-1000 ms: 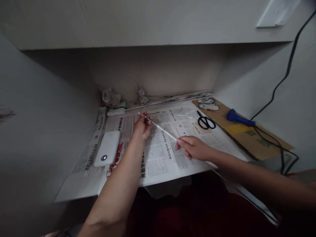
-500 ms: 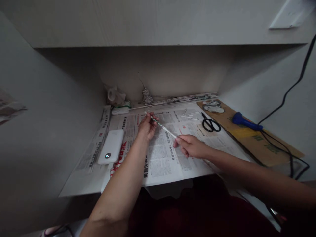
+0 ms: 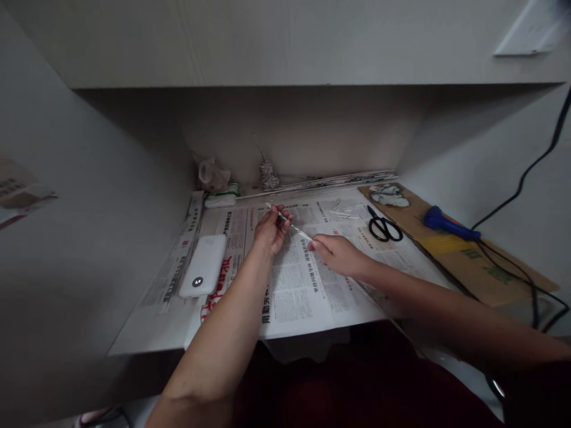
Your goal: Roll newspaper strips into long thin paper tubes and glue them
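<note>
Left hand [image 3: 271, 230], half-curled, pinches a thin twisted strip [image 3: 301, 233] near its far tip, right hand [image 3: 338, 254] closed on it nearer the body, strip slanting above spread newspaper [image 3: 289, 300].

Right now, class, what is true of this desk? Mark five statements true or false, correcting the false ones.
1. The left hand and right hand hold the same thin strip. True.
2. The blue tool lies on the cardboard. True.
3. The scissors lie on the cardboard. False: the scissors lie on the newspaper.
4. The white device is right of both hands. False: the white device is left of them.
5. Thin rods lie along the back. True.
</note>
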The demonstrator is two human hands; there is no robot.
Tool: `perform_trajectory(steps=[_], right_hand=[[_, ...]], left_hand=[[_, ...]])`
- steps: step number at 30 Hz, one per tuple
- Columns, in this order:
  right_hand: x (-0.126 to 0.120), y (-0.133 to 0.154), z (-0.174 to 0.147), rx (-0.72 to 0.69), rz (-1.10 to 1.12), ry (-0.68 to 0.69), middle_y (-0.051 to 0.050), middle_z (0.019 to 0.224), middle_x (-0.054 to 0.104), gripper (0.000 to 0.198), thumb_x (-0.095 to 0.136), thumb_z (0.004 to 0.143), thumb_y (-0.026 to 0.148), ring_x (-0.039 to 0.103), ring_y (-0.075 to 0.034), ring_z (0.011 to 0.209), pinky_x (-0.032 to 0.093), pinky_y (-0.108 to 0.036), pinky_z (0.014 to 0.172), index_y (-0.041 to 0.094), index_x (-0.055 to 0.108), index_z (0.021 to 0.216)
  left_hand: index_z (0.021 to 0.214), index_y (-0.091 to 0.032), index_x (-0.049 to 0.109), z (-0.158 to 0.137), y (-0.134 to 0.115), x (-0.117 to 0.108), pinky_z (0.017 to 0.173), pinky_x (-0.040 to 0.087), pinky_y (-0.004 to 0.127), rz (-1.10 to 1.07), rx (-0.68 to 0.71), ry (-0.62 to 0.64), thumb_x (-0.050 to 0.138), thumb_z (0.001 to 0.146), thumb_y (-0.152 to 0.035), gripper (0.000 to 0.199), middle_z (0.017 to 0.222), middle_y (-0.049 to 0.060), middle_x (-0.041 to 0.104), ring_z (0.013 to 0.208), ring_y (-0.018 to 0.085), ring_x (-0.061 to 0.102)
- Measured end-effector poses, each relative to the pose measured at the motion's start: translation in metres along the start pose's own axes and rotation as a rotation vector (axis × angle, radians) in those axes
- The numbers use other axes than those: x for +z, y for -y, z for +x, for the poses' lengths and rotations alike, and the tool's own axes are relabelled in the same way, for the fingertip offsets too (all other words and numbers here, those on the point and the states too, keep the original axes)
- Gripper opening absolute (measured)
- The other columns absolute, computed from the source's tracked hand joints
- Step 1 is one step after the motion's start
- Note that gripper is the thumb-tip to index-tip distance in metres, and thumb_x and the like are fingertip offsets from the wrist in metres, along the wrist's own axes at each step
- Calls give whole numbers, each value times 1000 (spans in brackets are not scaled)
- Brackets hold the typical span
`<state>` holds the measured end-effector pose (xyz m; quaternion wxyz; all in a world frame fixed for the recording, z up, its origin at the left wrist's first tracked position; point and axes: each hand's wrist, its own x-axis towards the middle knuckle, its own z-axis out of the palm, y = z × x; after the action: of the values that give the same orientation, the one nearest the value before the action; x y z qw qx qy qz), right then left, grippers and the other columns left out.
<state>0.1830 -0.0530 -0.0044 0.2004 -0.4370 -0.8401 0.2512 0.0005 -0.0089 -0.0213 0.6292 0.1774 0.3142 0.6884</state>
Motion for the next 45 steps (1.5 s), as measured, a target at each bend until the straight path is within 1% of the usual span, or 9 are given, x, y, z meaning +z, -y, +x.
perform_trajectory(steps=[2, 5, 9, 18, 26, 31, 33, 39, 45], right_hand=[[4, -1, 5, 79, 147, 41, 1, 57, 52, 26, 43, 91, 37, 50, -11, 53, 42, -28, 63, 18, 57, 81], [10, 1, 16, 242, 523, 146, 4, 54, 47, 31, 40, 91, 44, 46, -9, 43, 36, -21, 45, 17, 57, 90], [11, 8, 28, 322, 809, 173, 4, 53, 47, 34, 45, 89, 46, 46, -6, 40, 28, -17, 37, 15, 58, 89], [12, 2, 39, 381, 1014, 216, 4, 50, 50, 29, 54, 84, 44, 47, -7, 39, 29, -17, 36, 15, 58, 80], [16, -1, 41, 344, 864, 149, 2, 48, 51, 34, 49, 87, 47, 49, -9, 39, 30, -18, 36, 15, 56, 77], [12, 0, 41, 567, 1291, 367, 5, 46, 43, 38, 42, 90, 50, 42, -7, 39, 31, -17, 41, 17, 46, 73], [10, 0, 41, 598, 1382, 456, 4, 47, 43, 40, 36, 92, 52, 42, -8, 41, 29, -18, 41, 17, 46, 74], [10, -3, 40, 610, 1435, 510, 3, 51, 43, 33, 38, 93, 44, 41, -9, 45, 29, -18, 43, 17, 47, 76], [13, -2, 42, 622, 1377, 458, 4, 49, 40, 33, 40, 92, 43, 40, -8, 41, 28, -17, 41, 18, 41, 71]], left_hand=[[81, -12, 61, 0, 1, 0, 47, 49, 14, -8, -6, 4, 51, 88, -27, 19, 65, 3, 61, 58, 9, 63], [82, -11, 61, -1, 1, 0, 47, 49, 14, -9, -14, 27, 52, 88, -27, 19, 65, 3, 61, 57, 9, 63], [83, -11, 61, -2, 1, 0, 46, 48, 14, -1, -8, 72, 50, 89, -26, 20, 64, 2, 61, 56, 10, 63], [82, -12, 61, -5, 1, 2, 50, 48, 15, 35, -20, 94, 49, 89, -26, 19, 65, 2, 62, 61, 10, 64], [81, -11, 61, -4, 0, 3, 49, 49, 16, 23, -3, 53, 50, 89, -26, 20, 65, 3, 62, 60, 11, 64], [82, -11, 62, -3, 0, 1, 50, 50, 16, -7, -11, 79, 50, 89, -26, 20, 67, 4, 62, 61, 11, 64], [83, -11, 62, -3, -1, 1, 49, 50, 15, -6, -15, 68, 51, 88, -26, 20, 67, 3, 61, 60, 10, 64], [82, -12, 62, -4, -3, 2, 46, 48, 14, 8, -23, 59, 51, 88, -26, 19, 65, 3, 60, 57, 10, 62], [83, -11, 62, -4, -1, 2, 45, 47, 15, 14, 2, 104, 49, 89, -25, 20, 64, 2, 59, 57, 10, 62]])
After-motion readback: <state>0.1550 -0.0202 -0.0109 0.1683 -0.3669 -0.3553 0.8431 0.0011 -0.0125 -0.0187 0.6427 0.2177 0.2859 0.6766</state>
